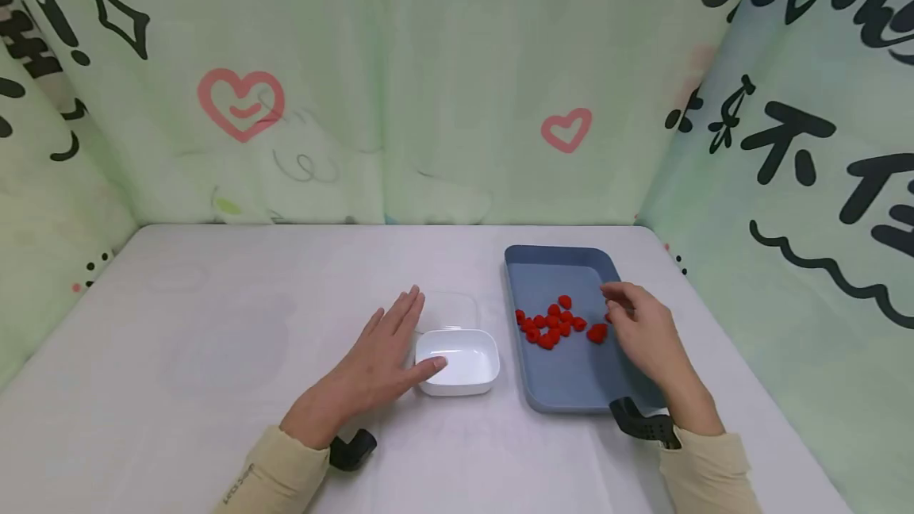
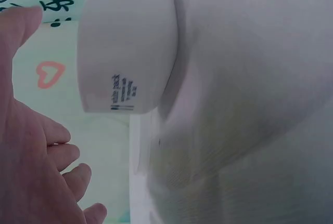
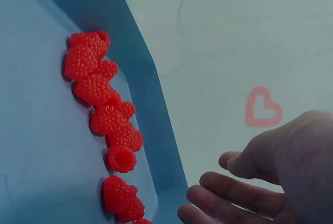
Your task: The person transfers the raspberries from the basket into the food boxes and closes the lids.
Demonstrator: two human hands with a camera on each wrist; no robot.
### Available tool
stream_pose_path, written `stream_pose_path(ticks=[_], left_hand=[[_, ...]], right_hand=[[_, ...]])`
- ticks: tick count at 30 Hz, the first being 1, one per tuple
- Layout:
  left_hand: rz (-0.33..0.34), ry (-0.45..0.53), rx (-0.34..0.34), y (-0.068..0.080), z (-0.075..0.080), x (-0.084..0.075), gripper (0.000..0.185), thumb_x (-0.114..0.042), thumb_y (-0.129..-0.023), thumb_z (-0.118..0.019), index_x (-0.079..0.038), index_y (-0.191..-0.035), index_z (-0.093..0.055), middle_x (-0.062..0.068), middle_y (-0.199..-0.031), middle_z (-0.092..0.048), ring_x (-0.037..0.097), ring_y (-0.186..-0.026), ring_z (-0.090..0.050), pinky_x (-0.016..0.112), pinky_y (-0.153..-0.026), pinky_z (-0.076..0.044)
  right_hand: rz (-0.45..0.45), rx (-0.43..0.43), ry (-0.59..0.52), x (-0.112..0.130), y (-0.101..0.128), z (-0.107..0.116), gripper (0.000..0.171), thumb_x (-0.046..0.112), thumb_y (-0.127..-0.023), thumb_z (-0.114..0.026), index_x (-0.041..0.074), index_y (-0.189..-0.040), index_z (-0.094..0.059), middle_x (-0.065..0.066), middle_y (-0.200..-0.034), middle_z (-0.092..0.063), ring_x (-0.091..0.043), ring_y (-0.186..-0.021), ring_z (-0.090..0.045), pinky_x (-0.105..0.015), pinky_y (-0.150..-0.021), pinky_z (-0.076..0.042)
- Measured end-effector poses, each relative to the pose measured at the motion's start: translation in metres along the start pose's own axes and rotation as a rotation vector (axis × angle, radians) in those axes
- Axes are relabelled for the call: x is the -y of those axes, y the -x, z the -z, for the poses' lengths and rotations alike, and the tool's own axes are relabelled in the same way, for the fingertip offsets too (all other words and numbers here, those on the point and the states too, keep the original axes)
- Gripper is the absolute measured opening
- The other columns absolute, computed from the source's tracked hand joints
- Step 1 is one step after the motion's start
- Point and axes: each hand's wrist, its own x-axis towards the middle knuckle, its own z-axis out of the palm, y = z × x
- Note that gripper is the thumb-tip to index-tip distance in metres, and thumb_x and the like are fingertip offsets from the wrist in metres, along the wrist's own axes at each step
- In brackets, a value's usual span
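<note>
My left hand [image 1: 408,336] lies flat on the white table with fingers straight, its thumb against the near-left rim of a small white container [image 1: 467,363]. The left wrist view shows that container [image 2: 130,52] close beside the left hand [image 2: 36,172]. A blue tray [image 1: 571,379] to the right holds several red raspberries [image 1: 553,325]. My right hand [image 1: 616,304] hovers over the tray's right side, fingers loosely curved, holding nothing. In the right wrist view the raspberries [image 3: 104,104] lie along the tray's wall [image 3: 140,78], and the right hand [image 3: 244,190] is empty beside them.
A clear lid [image 1: 451,308] lies flat just behind the white container. Green printed cloth walls [image 1: 443,86] close in the table at the back and both sides. Black wrist mounts [image 1: 353,449] sit at both cuffs.
</note>
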Motion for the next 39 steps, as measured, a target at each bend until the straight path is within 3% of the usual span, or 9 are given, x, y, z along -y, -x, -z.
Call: stream_pose_path(ticks=[3,5,7,10,13,15,17,27,39], left_hand=[[-0.008,-0.009,0.027,0.0,-0.003,-0.001,0.098,-0.063,-0.091,-0.056,-0.004,-0.159,-0.014,0.009,-0.168,-0.011,0.027,-0.156,-0.011,0.052,-0.126,-0.011],[-0.013,-0.013,0.041,0.0,-0.005,0.0,0.101,-0.064,-0.089,-0.058,-0.005,-0.159,-0.015,0.009,-0.168,-0.013,0.027,-0.156,-0.012,0.051,-0.126,-0.011],[-0.015,-0.02,0.052,0.0,-0.007,0.0,0.103,-0.066,-0.087,-0.059,-0.005,-0.159,-0.015,0.009,-0.167,-0.014,0.026,-0.155,-0.012,0.05,-0.126,-0.012],[-0.02,-0.034,0.061,0.0,-0.008,0.0,0.104,-0.066,-0.087,-0.06,-0.005,-0.159,-0.016,0.009,-0.167,-0.015,0.025,-0.156,-0.012,0.049,-0.126,-0.012],[-0.022,-0.054,0.067,0.001,-0.008,-0.001,0.101,-0.064,-0.088,-0.06,-0.005,-0.158,-0.017,0.01,-0.167,-0.016,0.026,-0.156,-0.012,0.049,-0.126,-0.012],[-0.025,-0.058,0.076,0.001,-0.008,-0.001,0.098,-0.062,-0.09,-0.06,-0.004,-0.158,-0.018,0.01,-0.167,-0.018,0.026,-0.155,-0.013,0.05,-0.126,-0.013],[-0.027,-0.056,0.086,0.001,-0.008,-0.002,0.096,-0.06,-0.091,-0.06,-0.004,-0.158,-0.019,0.01,-0.166,-0.019,0.027,-0.155,-0.013,0.05,-0.126,-0.013],[-0.017,-0.044,0.091,0.003,-0.009,-0.005,0.096,-0.059,-0.09,-0.062,-0.004,-0.157,-0.022,0.01,-0.166,-0.021,0.027,-0.155,-0.015,0.049,-0.126,-0.014],[0.015,-0.054,0.103,0.002,-0.009,-0.006,0.097,-0.06,-0.089,-0.063,-0.006,-0.158,-0.021,0.008,-0.166,-0.02,0.025,-0.155,-0.015,0.048,-0.126,-0.015]], right_hand=[[0.003,-0.058,0.01,-0.003,0.0,-0.001,0.027,0.002,-0.098,-0.05,-0.004,-0.12,-0.063,-0.023,-0.112,-0.069,-0.032,-0.098,-0.065,-0.006,-0.076,-0.046],[-0.005,-0.073,0.005,-0.005,0.0,-0.001,0.025,0.0,-0.097,-0.05,-0.005,-0.117,-0.064,-0.024,-0.107,-0.069,-0.032,-0.095,-0.066,0.001,-0.072,-0.039],[-0.014,-0.081,0.012,-0.005,-0.001,0.0,0.024,0.0,-0.096,-0.051,-0.005,-0.116,-0.064,-0.024,-0.105,-0.07,-0.032,-0.093,-0.066,0.001,-0.07,-0.039],[-0.026,-0.083,0.035,-0.005,-0.001,0.0,0.023,0.0,-0.096,-0.052,-0.005,-0.115,-0.064,-0.024,-0.104,-0.07,-0.032,-0.092,-0.066,-0.008,-0.071,-0.047],[-0.027,-0.065,0.066,-0.004,-0.002,-0.002,0.024,0.0,-0.096,-0.052,-0.007,-0.116,-0.064,-0.026,-0.105,-0.069,-0.035,-0.093,-0.066,-0.031,-0.078,-0.058],[-0.029,-0.04,0.094,-0.004,-0.002,-0.003,0.025,-0.001,-0.096,-0.052,-0.009,-0.117,-0.062,-0.028,-0.107,-0.068,-0.038,-0.095,-0.065,-0.048,-0.083,-0.057],[-0.03,-0.007,0.121,-0.004,-0.002,-0.004,0.027,-0.003,-0.094,-0.051,-0.012,-0.118,-0.061,-0.031,-0.11,-0.066,-0.041,-0.098,-0.064,-0.055,-0.086,-0.054],[-0.084,0.138,0.192,-0.002,0.0,-0.009,0.037,-0.004,-0.091,-0.049,-0.016,-0.126,-0.055,-0.035,-0.117,-0.061,-0.041,-0.099,-0.061,-0.057,-0.089,-0.052],[-0.079,0.119,0.077,-0.008,-0.002,-0.014,0.037,-0.005,-0.093,-0.046,-0.011,-0.128,-0.057,-0.033,-0.125,-0.061,-0.043,-0.111,-0.06,-0.055,-0.092,-0.053]])
